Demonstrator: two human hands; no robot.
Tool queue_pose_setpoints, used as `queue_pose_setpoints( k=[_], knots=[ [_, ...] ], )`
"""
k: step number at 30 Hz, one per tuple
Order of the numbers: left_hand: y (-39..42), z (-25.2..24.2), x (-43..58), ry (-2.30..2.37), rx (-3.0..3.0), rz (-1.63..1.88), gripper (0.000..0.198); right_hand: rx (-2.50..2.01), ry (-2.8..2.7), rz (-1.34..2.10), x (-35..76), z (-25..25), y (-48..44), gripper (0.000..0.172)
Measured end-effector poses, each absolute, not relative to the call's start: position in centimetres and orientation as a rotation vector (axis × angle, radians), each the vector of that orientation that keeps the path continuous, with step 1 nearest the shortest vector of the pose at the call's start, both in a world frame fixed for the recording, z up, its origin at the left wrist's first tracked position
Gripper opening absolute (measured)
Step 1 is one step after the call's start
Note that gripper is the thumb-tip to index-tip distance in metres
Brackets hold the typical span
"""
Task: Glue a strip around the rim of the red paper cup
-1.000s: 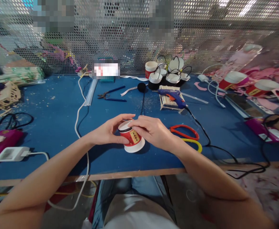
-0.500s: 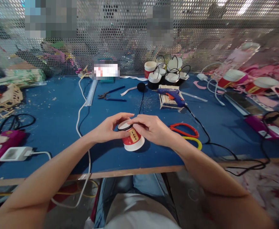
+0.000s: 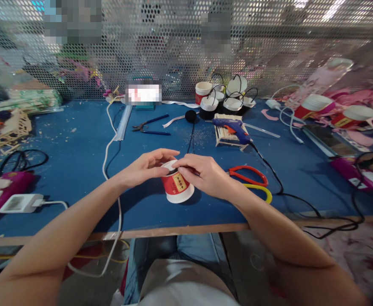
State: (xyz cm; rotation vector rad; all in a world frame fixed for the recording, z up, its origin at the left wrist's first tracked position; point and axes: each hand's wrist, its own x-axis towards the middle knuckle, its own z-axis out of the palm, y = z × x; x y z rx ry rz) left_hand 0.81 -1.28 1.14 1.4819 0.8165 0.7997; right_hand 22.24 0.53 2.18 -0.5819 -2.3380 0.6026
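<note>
A red paper cup (image 3: 174, 185) with a yellow label stands bottom-up, or nearly so, in front of me, its wide white rim lowest. Black cord circles its narrow upper end. My left hand (image 3: 151, 166) curves around the cup's upper left side, thumb against the cord. My right hand (image 3: 202, 172) pinches at the cord on the upper right, its fingertips partly hidden. From there the cord runs back to a small black ball of cord (image 3: 190, 116) on the blue table (image 3: 87, 144).
Blue-handled pliers (image 3: 151, 125) lie behind my left hand. A glue gun (image 3: 232, 128) rests on a small wooden rack. Scissors (image 3: 250, 176) with red and yellow handles are beside my right forearm. Several cups with black handles (image 3: 232, 103) stand at the back. A white cable (image 3: 106, 157) crosses the left side.
My left thumb has shifted up on the cup, from its side to the corded upper edge. The cup looks slightly turned, and the view has moved a little.
</note>
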Motion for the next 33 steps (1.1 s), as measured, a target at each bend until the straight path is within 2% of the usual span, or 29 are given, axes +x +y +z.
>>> queue_pose_setpoints(
  k=[5, 18, 20, 23, 24, 26, 31, 33],
  knots=[
    [-1.4, 1.1, 1.0, 0.842, 1.491, 0.827, 0.046, -0.598, -2.341, 0.623, 22.2, 2.3, 0.4, 0.022],
    [-1.5, 1.5, 1.2, 0.91, 1.782, 0.769, 0.058, -0.58, -2.337, 0.608, 22.0, 2.4, 0.1, 0.022],
    [-1.6, 1.7, 1.2, 1.002, 1.864, 0.897, 0.049, -0.574, -2.34, 0.591, 22.0, 2.4, 0.1, 0.022],
    [-1.7, 2.2, 0.9, 1.239, 1.857, 1.339, 0.016, -0.574, -2.358, 0.576, 22.0, 2.4, 0.1, 0.023],
    [-1.7, 2.4, 0.7, 1.327, 1.808, 1.466, 0.014, -0.578, -2.361, 0.576, 22.0, 2.4, 0.1, 0.023],
    [-1.7, 2.6, 0.3, 1.389, 1.726, 1.551, 0.021, -0.594, -2.36, 0.579, 22.0, 2.5, 0.1, 0.023],
    [-1.4, 2.1, 0.2, 1.425, 1.799, 1.291, 0.047, -0.617, -2.367, 0.632, 22.0, 2.6, 0.2, 0.026],
    [-1.3, 1.9, 0.3, 1.429, 1.808, 1.236, 0.046, -0.614, -2.365, 0.632, 22.0, 2.6, 0.3, 0.027]
  ],
)
